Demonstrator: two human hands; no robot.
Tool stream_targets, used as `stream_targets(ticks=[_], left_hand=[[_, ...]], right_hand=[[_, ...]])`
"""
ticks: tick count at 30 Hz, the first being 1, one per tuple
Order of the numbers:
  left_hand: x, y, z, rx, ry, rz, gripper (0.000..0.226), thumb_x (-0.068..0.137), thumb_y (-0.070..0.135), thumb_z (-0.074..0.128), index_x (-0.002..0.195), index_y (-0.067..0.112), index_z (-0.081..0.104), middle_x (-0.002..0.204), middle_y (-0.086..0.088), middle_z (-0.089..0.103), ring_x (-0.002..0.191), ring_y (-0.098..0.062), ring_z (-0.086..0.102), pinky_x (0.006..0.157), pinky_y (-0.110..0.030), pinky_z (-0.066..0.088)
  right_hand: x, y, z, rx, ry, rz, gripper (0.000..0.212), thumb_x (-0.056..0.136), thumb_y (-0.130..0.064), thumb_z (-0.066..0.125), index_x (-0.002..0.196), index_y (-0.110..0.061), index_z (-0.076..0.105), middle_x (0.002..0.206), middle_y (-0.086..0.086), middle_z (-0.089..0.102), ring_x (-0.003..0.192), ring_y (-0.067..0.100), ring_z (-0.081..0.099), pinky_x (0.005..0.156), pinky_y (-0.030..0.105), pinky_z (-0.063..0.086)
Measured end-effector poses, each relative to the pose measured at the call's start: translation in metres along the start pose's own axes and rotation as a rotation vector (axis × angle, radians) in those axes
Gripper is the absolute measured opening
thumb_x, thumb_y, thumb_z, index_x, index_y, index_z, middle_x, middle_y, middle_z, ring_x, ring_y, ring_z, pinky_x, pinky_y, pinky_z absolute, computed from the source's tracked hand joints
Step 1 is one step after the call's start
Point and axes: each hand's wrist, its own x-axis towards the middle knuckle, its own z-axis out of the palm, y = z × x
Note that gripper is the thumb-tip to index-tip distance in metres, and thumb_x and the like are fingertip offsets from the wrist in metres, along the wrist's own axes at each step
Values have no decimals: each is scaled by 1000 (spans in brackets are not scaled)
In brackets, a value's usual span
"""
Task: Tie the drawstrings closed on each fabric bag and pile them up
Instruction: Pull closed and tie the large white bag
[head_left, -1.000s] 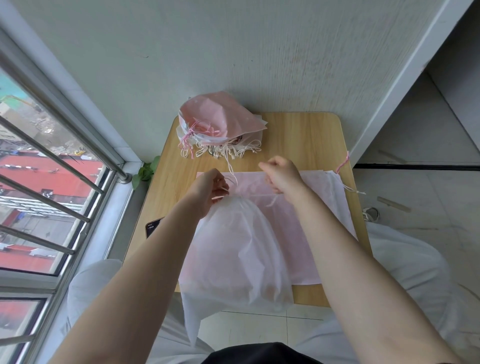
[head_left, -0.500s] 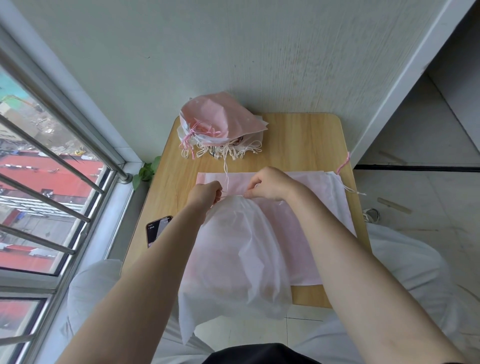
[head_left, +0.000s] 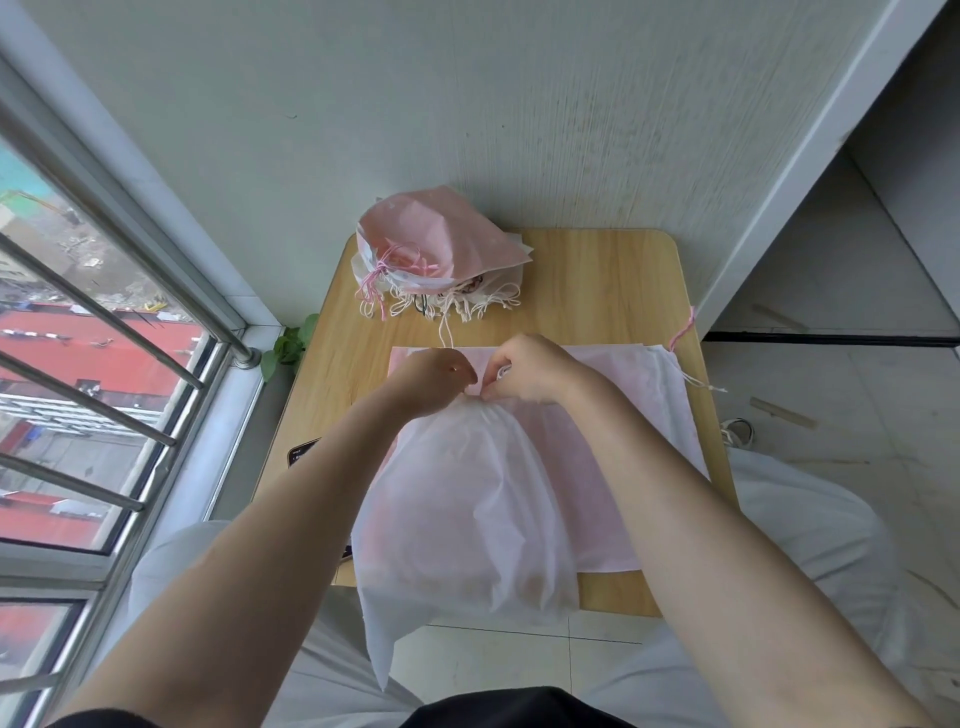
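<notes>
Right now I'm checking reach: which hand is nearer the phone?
Left. The left hand is above and just right of the phone; the right hand lies farther right.

A dark phone (head_left: 303, 451) lies near the left edge of the wooden worktop (head_left: 613, 291). Green leaves (head_left: 288, 347) sit just off that edge, below the barred window (head_left: 93, 374). A shoe (head_left: 737, 432) rests on the tiled floor (head_left: 841, 415) beyond the right edge.

head cam | looks steeply down, forward | close over table (head_left: 613, 270)
</notes>
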Motion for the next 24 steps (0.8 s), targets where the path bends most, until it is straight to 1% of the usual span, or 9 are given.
stream_targets(ticks=[2,6,9,11,13,15,17,21,24], left_hand=[[1,3,-2,150,-19,5,29,93,19,45,96,23,74,110,4,66,109,-19,56,97,-35,45],[2,6,-11,251,12,0,31,91,29,48,82,14,74,91,-2,68,94,-22,58,87,-37,49],[4,5,-18,223,18,1,40,89,30,52,55,10,62,60,-3,59,66,-20,54,69,-32,47],[4,5,-22,145,5,4,43,87,30,57,50,9,49,53,-3,45,57,-21,43,61,-33,39],[3,6,-23,103,-15,22,44,87,31,60,48,13,50,50,2,45,55,-17,42,62,-31,39],[1,9,-22,108,-43,63,38,88,34,61,53,20,62,56,6,53,59,-10,47,66,-30,42],[-2,13,-20,48,-70,111,30,90,34,61,65,21,71,64,8,59,63,-6,49,67,-25,40],[-5,12,-12,-323,-129,134,21,84,27,68,87,7,76,78,0,67,69,-11,56,73,-25,41],[-8,6,-8,-494,-179,150,16,89,18,65,88,6,75,71,-2,67,62,-10,53,65,-24,39]], right_hand=[[-1,0,-2,-14,8,-11,19,79,-29,78,94,-18,78,102,-3,67,100,16,62,84,28,49],[-1,0,-3,-37,9,-12,19,80,-24,77,97,-16,77,109,0,68,104,17,61,83,27,48],[0,1,-2,-80,14,-13,19,81,-25,76,98,-15,77,112,0,67,106,18,60,79,26,46],[1,1,-1,-90,10,-5,20,82,-26,75,98,-15,76,112,0,66,105,18,60,80,28,48],[3,0,2,-97,15,7,20,82,-27,75,97,-15,76,109,1,67,101,19,62,80,30,50],[4,0,4,-101,25,15,19,81,-28,74,94,-14,75,103,2,69,94,18,63,73,28,49],[5,-1,7,-109,24,18,18,81,-30,74,88,-14,74,96,1,70,86,18,62,63,26,44],[4,2,6,-106,23,43,24,79,-31,74,64,-19,60,69,-3,60,68,17,54,53,26,37],[4,5,6,-82,14,68,31,79,-30,75,58,-18,55,67,0,58,66,19,52,56,28,37]])
